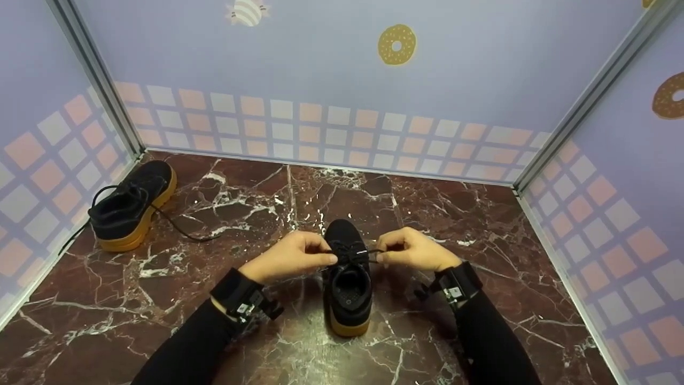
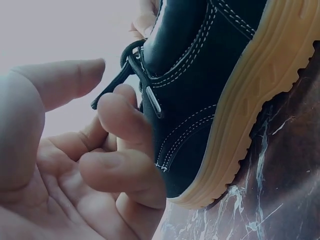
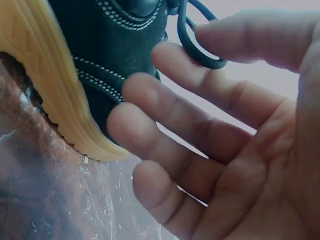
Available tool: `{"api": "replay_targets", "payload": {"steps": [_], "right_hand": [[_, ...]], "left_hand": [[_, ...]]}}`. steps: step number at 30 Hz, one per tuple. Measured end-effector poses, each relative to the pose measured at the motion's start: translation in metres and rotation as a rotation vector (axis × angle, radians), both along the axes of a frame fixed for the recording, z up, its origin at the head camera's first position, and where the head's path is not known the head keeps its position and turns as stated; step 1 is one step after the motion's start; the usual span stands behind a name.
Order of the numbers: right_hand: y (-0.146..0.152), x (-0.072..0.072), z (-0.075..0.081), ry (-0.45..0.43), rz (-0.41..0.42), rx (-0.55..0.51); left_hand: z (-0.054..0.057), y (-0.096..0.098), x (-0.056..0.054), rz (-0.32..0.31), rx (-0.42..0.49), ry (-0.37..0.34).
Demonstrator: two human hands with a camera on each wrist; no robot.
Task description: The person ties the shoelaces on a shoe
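A black shoe (image 1: 342, 232) with a yellow-tan sole stands upright on the floor between my hands, its toe pointing away. Its black shoelace (image 1: 350, 251) is crossed into loops over the tongue. My left hand (image 1: 291, 256) is at the left side of the laces. In the left wrist view, its thumb and fingers stand apart around a lace end (image 2: 111, 86), and a metal lace tip (image 2: 154, 101) hangs against the shoe's side. At the right side, my right hand (image 1: 414, 250) pinches a lace loop (image 3: 185, 42) between thumb and forefinger, the other fingers loosely bent.
A second black shoe (image 1: 155, 176) with a yellow sole sits at the far left by the wall, its long loose lace (image 1: 184, 232) trailing across the floor. Patterned panels (image 1: 320, 64) close off the marbled floor (image 1: 240, 214) at the back and both sides.
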State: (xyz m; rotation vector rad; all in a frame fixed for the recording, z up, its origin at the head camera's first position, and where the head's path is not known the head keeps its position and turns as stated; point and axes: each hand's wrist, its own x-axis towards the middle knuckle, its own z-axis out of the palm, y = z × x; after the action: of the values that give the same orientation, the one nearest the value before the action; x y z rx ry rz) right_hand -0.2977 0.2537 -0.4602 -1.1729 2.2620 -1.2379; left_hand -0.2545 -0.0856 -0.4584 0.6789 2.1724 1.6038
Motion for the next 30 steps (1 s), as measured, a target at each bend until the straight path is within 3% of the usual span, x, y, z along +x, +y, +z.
{"api": "replay_targets", "payload": {"steps": [3,7,12,19,30], "right_hand": [[-0.001,0.001,0.002,-0.034,0.014,0.021],[0.001,0.003,0.006,-0.056,-0.007,0.125],[0.005,0.005,0.012,-0.049,-0.035,0.19],[0.009,0.002,0.013,-0.05,-0.022,0.131],[0.004,-0.001,0.004,-0.189,-0.017,-0.026]], "left_hand": [[-0.001,0.0,0.0,-0.004,-0.028,0.027],[0.0,0.001,0.002,-0.02,-0.076,0.05],[0.004,-0.001,0.004,-0.049,-0.129,0.08],[0.005,-0.004,0.002,-0.074,-0.141,0.093],[0.002,-0.003,0.001,-0.053,-0.125,0.114]]}}
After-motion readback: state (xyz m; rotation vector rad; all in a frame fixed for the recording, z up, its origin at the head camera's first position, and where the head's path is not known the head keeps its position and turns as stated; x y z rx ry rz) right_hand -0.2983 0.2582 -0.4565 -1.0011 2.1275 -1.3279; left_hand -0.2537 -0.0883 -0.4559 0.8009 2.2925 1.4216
